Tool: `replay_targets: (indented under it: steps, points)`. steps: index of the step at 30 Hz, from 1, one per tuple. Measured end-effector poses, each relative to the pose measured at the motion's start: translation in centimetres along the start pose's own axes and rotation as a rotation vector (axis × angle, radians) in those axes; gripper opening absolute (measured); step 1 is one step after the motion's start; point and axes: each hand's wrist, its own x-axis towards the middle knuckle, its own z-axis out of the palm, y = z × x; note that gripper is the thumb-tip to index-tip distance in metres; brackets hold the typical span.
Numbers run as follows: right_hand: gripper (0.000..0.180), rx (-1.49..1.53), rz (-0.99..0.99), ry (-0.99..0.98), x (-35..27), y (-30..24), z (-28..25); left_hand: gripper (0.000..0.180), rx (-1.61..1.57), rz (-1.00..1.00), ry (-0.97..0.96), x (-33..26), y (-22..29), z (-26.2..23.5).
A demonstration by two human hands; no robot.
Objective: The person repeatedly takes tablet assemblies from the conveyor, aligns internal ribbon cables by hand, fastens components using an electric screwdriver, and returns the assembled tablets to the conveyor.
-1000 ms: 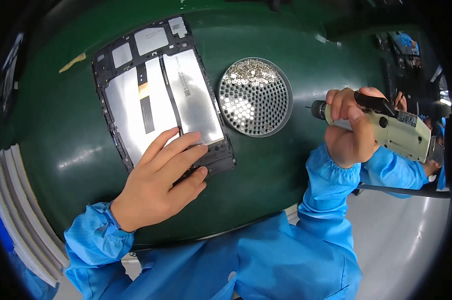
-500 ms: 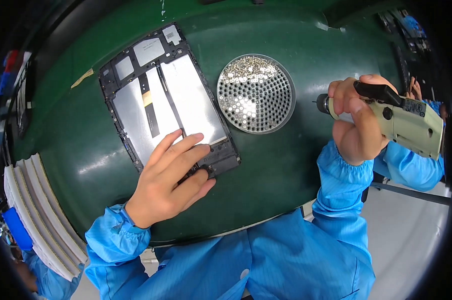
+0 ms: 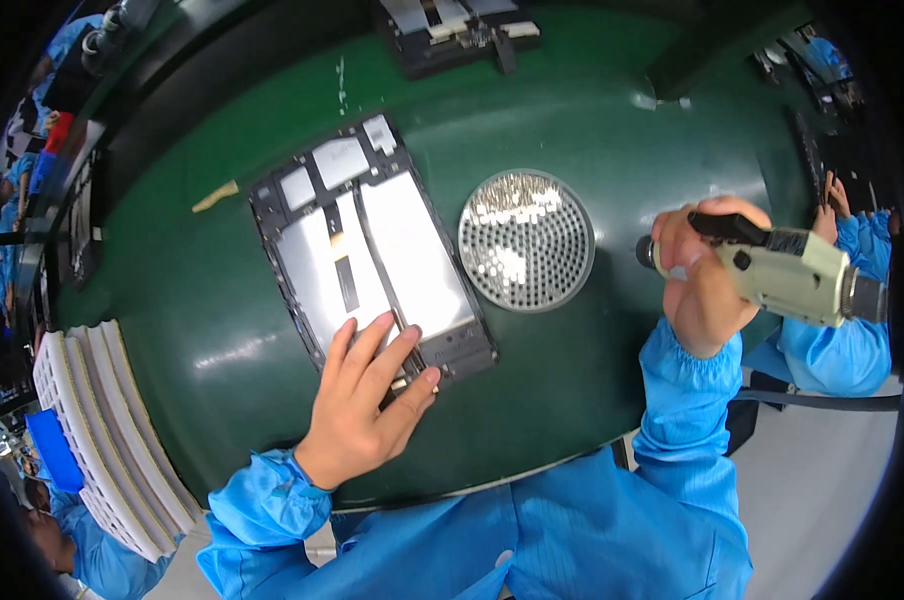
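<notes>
I have the left hand part-spread, grasping nothing, fingertips on the panel stretching ahead of them; my right hand curls firmly around the driver, the dish between both hands' fingers.

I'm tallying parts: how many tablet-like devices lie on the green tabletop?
2: the near device under the left hand, and the far device, cut off by the picture's top edge. More may be hidden beyond it.

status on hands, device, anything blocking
Left grip on near end of opened device. Right grip around green power tool, clear of device. Round perforated dish between device and tool.
</notes>
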Motion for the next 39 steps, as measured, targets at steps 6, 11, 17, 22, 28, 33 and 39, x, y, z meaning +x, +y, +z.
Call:
replay_targets:
  steps: [6,11,17,22,28,33,39]
  points:
    - [0.033,-0.132,0.015,0.039,0.0,-0.2,-0.1,0.032,0.208,-0.131,0.077,0.3,-3.0,-1.3]
    - [0.032,-0.136,0.019,0.052,0.0,-0.1,0.0,0.035,0.514,-0.271,0.064,4.3,-12.5,-5.1]
    - [0.034,-0.049,0.009,0.014,-0.1,0.4,-0.6,0.036,0.297,-0.240,0.132,10.7,-22.5,-5.3]
    - [0.033,-0.096,0.037,0.016,-0.1,0.5,-1.1,0.039,0.393,-0.266,0.160,15.3,-20.7,-4.8]
    - [0.032,-0.201,0.052,0.042,-0.5,1.0,-1.5,0.055,0.095,-0.094,0.132,22.7,-18.1,-1.7]
    - [0.033,-0.196,0.073,0.051,-0.7,0.8,-1.7,0.071,0.249,-0.045,-0.053,23.6,-17.3,-1.2]
    - [0.032,-0.222,0.100,0.066,-0.8,0.8,-1.7,0.066,0.468,-0.062,0.029,24.4,-16.6,0.2]
